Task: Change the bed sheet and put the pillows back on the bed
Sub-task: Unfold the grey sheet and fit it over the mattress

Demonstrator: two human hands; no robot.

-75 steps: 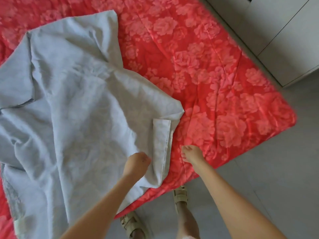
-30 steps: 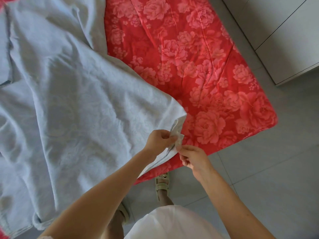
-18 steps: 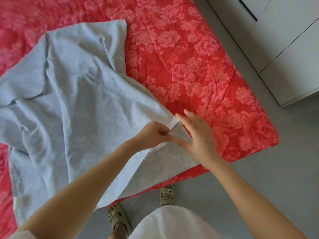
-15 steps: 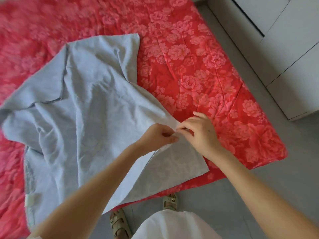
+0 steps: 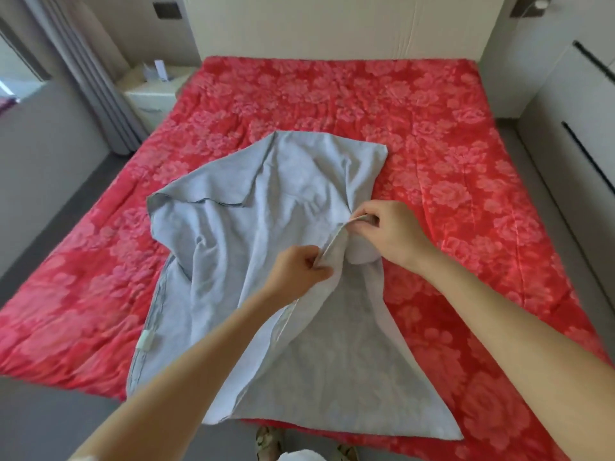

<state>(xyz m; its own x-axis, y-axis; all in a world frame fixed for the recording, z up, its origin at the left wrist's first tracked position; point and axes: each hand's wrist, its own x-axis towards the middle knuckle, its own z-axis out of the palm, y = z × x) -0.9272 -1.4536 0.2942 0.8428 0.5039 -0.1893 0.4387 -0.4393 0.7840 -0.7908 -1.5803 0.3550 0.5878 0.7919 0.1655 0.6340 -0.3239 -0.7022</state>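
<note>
Sandalled feet (image 5: 269, 442) stand on the floor at the bottom edge of the frame. Above them, two bare forearms reach up toward the centre. The left hand (image 5: 299, 271), fingers curled tight, pinches the hem of a pale blue sheet (image 5: 233, 244). The right hand (image 5: 389, 234), just up and to the right, pinches the same hem between thumb and curled fingers. The sheet lies crumpled mid-frame on a red floral bed cover (image 5: 332, 101). A pale headboard (image 5: 332, 24) spans the top, with a white nightstand (image 5: 151, 94) at upper left.
</note>
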